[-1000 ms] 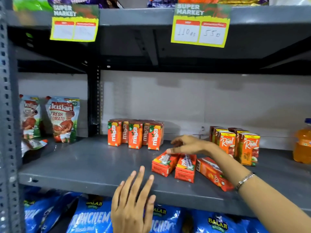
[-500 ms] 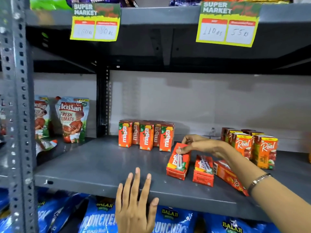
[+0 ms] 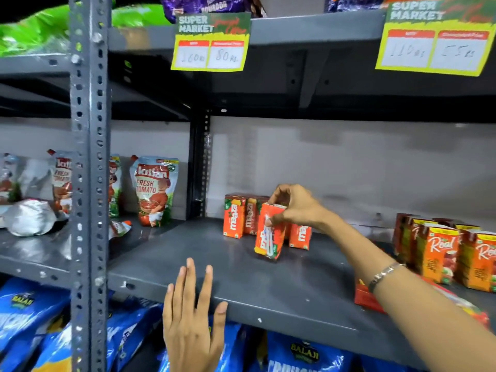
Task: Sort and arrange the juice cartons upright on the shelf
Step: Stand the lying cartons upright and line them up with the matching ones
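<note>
My right hand [image 3: 298, 208] grips the top of an orange Maaza carton [image 3: 268, 232], held nearly upright and slightly tilted on the grey shelf [image 3: 241, 275], just in front of a row of upright Maaza cartons [image 3: 236, 217]. My left hand [image 3: 192, 323] rests flat with fingers spread on the shelf's front edge. A group of upright Real cartons [image 3: 440, 253] stands at the right. A red carton [image 3: 366, 298] lies flat under my right forearm, mostly hidden.
Kissan tomato pouches [image 3: 154, 190] stand at the back left beyond the perforated grey upright post [image 3: 90, 183]. Blue Balaji snack bags [image 3: 303, 353] fill the shelf below. Yellow price tags [image 3: 212, 42] hang from the shelf above.
My right hand has lifted one lying Maaza carton and tipped it up to nearly upright near the Maaza row. The camera view has shifted left. My left hand stays on the shelf edge.
</note>
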